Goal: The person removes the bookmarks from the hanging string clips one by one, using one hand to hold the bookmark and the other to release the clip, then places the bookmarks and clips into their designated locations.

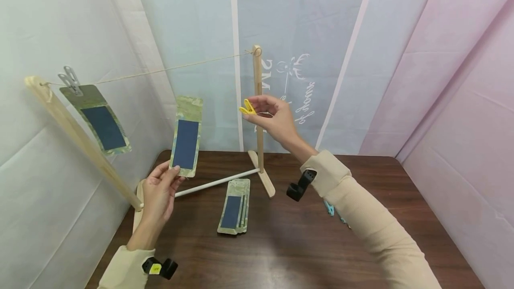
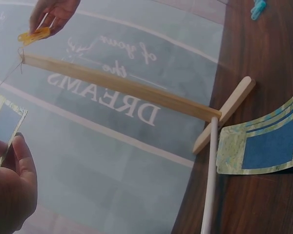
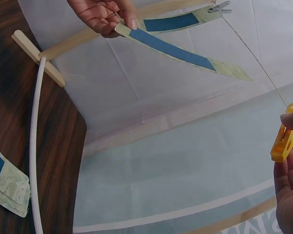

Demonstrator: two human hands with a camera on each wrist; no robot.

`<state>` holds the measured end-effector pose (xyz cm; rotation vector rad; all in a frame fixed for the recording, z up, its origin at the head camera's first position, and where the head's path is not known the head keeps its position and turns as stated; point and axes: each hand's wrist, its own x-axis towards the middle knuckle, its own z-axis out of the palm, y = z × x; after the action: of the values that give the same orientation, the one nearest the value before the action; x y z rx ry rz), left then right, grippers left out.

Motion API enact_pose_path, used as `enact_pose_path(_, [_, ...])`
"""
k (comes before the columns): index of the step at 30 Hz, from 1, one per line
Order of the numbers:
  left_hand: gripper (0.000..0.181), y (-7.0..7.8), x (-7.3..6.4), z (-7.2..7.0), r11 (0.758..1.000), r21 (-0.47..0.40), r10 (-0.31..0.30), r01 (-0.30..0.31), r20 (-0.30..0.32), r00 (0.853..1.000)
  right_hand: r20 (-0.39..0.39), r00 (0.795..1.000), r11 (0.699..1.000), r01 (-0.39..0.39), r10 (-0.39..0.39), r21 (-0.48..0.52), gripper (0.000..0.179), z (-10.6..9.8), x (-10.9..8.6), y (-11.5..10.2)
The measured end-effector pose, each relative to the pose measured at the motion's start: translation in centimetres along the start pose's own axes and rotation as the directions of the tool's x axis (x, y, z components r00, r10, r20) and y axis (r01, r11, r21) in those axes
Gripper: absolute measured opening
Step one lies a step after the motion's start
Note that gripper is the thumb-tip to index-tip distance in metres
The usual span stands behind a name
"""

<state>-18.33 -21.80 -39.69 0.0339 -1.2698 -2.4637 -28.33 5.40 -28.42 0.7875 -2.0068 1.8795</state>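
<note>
Pinched a card (image 1: 186, 139) by its lower end in the left hand (image 1: 160, 191), with the free end near the string (image 1: 165, 70). Pinched a yellow peg (image 1: 248, 108) in the right hand (image 1: 277, 119), well apart from the left, near the right post (image 1: 260, 146). Had another card (image 1: 103, 125) hung from the string by a grey peg (image 1: 74, 86) beside the left post (image 1: 80, 137). Had a stack of cards (image 1: 232, 211) on the table (image 1: 297, 244) near the rod (image 1: 218, 183), blue pegs (image 1: 329, 208) by the right sleeve (image 1: 365, 204).

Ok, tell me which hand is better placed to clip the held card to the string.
Probably the right hand: it pinches the yellow peg, while the left hand holds the card by its lower end, top free.
</note>
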Motion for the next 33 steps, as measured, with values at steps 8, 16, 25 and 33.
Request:
enact_pose_path(8, [0.022,-0.5,-0.3,-0.4,1.000,0.011,-0.009,0.009,-0.001,1.000,-0.031,0.999,1.000,-0.029,0.029,-0.006,0.038,-1.6,-1.5,-0.2])
enact_pose_path(16, [0.023,-1.1,-0.6,-0.7,0.998,0.041,-0.040,0.041,-0.025,0.999,-0.044,0.998,0.999,-0.039,0.038,-0.018,0.037,-3.7,-2.8,1.3])
enact_pose_path(25, [0.025,-1.6,-1.2,-1.1,0.994,0.061,-0.089,0.089,-0.004,0.996,-0.097,0.993,0.998,-0.066,0.064,-0.021,0.038,-5.8,-4.4,2.7])
enact_pose_path(33, [0.027,-2.4,-1.6,-1.4,0.987,0.098,-0.128,0.127,0.001,0.992,-0.127,0.988,0.994,-0.098,0.091,-0.056,0.038,-7.9,-5.8,3.0])
